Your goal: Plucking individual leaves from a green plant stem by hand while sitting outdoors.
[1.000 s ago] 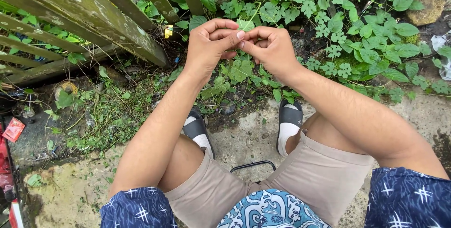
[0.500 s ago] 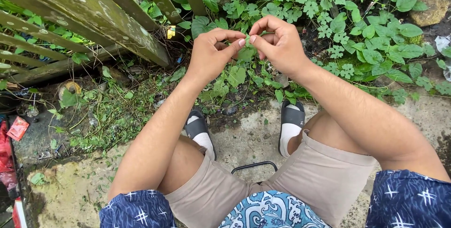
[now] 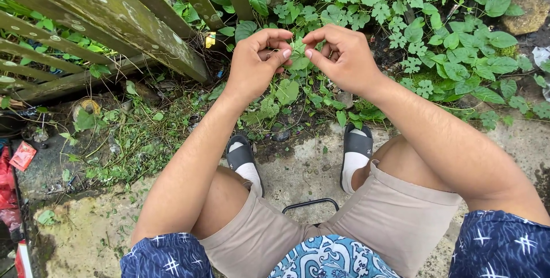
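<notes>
I sit low with both arms stretched out over a patch of weeds. My left hand [image 3: 258, 60] and my right hand [image 3: 338, 57] meet in front of me, fingertips almost touching. Between thumbs and forefingers they pinch a small green leaf [image 3: 297, 49], lobed like the plants around it. Both hands hover above the leafy ground plants [image 3: 286, 91], just right of the wooden fence [image 3: 114, 14]. Whether the leaf is still attached to a stem is hidden by the fingers.
A weathered, mossy picket fence leans at the upper left. Green creeping plants [image 3: 452, 43] cover the ground ahead and to the right, with a stone [image 3: 524, 8] at the far right. My feet in black slides [image 3: 355, 146] rest on a cracked concrete slab [image 3: 303, 175]. Red litter [image 3: 23, 155] lies at left.
Both hands have drifted slightly right and down while working the leaf; the fingertips have closed in tighter around it.
</notes>
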